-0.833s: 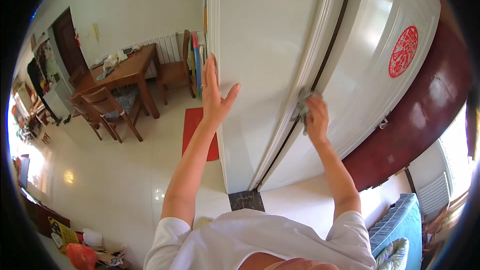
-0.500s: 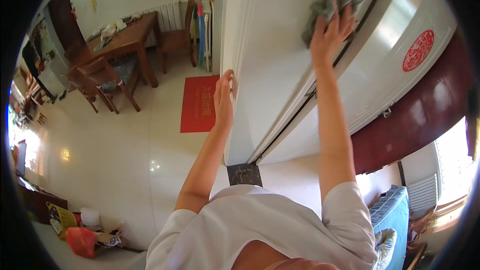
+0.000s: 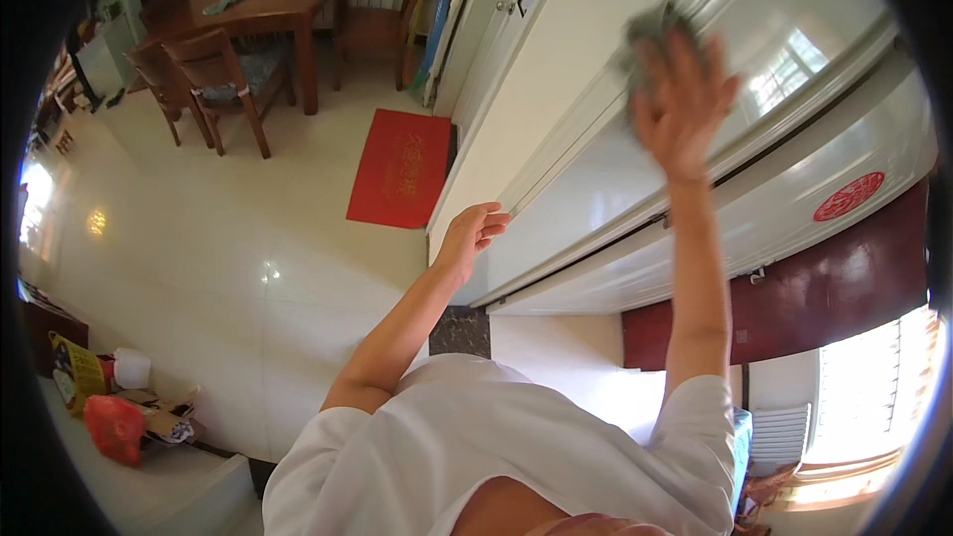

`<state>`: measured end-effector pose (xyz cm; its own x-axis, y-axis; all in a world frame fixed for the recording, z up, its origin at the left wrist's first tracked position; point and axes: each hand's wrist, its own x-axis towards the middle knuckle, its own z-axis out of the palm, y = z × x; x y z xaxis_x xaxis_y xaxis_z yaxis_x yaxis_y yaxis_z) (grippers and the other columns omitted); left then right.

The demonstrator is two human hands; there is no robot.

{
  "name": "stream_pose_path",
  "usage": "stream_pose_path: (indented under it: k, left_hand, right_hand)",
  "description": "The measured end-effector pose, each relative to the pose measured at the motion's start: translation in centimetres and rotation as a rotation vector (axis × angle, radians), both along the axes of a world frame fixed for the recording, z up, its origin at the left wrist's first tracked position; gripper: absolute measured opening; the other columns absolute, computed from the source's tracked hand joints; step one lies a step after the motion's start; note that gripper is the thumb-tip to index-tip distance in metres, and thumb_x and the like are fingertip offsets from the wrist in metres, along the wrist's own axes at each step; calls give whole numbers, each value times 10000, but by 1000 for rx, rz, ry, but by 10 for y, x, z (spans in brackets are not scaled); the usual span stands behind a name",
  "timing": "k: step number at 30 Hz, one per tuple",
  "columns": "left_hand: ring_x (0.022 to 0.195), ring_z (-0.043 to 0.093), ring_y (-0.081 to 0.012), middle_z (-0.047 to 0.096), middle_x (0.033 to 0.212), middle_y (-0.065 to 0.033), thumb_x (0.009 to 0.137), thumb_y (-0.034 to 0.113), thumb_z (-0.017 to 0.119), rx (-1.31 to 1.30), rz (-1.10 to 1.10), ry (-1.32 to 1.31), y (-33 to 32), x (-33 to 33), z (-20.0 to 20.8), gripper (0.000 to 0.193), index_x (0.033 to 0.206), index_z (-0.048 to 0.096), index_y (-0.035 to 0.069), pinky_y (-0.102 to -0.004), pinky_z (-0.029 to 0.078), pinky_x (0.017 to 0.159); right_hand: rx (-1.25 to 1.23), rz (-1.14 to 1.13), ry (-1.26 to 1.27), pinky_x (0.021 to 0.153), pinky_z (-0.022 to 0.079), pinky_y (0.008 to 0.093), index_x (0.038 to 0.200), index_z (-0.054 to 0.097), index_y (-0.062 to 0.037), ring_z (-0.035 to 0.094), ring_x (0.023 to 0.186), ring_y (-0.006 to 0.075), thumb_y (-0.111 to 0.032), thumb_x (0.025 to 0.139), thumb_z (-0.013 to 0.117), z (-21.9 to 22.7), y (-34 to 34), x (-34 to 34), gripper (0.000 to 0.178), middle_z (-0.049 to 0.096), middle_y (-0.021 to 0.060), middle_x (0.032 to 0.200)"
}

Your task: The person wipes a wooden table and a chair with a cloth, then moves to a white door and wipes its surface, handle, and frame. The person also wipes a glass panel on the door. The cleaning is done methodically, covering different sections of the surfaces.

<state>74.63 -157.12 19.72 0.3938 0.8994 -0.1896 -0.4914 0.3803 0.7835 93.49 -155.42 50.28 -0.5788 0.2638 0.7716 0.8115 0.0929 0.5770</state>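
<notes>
My right hand (image 3: pixel 687 104), smeared a little by motion, is raised and presses a crumpled grey-green cloth (image 3: pixel 650 28) against the white panelled surface (image 3: pixel 576 223) of a doorway. The cloth shows above and beside the fingers; the part beneath the palm is hidden. Lower down and to the left, my left hand (image 3: pixel 476 238) is at the near edge of the same white surface. Its fingers are loosely bent and it holds nothing. Whether its fingertips touch the edge I cannot tell.
Right of the doorway is a white door with a round red ornament (image 3: pixel 849 197). A red mat (image 3: pixel 400 169) lies on the pale tiled floor. At the back left are a wooden table (image 3: pixel 268 2) and chairs (image 3: pixel 226 74). A red plastic bag (image 3: pixel 114 429) sits at lower left.
My view has turned, so the doorway now slants more. The cloth under my right hand has moved along the white surface. My left hand has come lower, its fingers more bent.
</notes>
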Motion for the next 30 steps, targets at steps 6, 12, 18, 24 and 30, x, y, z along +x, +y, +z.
stream_pose_path:
  k: [6,12,18,24,30]
  left_hand:
    - [920,598,-82,698,1074,-22,985,228,479,-195,32,-30,3,1,-32,289,1219,613,125,-266,424,793]
    - [923,580,-83,687,1070,-6,977,239,494,-228,86,-55,5,-20,-45,267,1200,614,154,-269,420,782]
    - [1145,549,-150,627,1225,-13,1014,428,451,-268,-93,-486,-18,-31,-6,374,1292,558,201,-439,434,943]
    - [1170,570,-181,614,1233,-45,1020,397,481,-271,-121,-817,-18,-39,52,381,1295,543,140,-408,451,996]
    - [1277,461,-336,483,1380,-174,751,-89,654,852,813,400,26,42,118,595,1322,545,39,-412,399,1075]
  right_hand:
    - [-163,-169,-260,1091,313,615,1017,693,-86,502,1299,312,-254,776,694,27,11,-33,293,634,62,1275]
    - [-548,-52,-350,1068,396,497,1071,648,-5,546,1206,350,-100,820,609,-175,3,-19,272,635,169,1175]
    - [-1238,348,618,1056,400,457,1140,647,-45,549,1184,319,-10,774,658,-201,-32,-86,368,621,128,1228]
    - [-1169,354,281,1094,330,539,1158,655,-71,465,1306,370,-9,705,724,-175,-47,-82,463,521,129,1398]
    - [-421,205,96,1060,360,478,1038,755,-130,548,1216,307,-40,805,695,-62,-39,-58,256,657,63,1216]
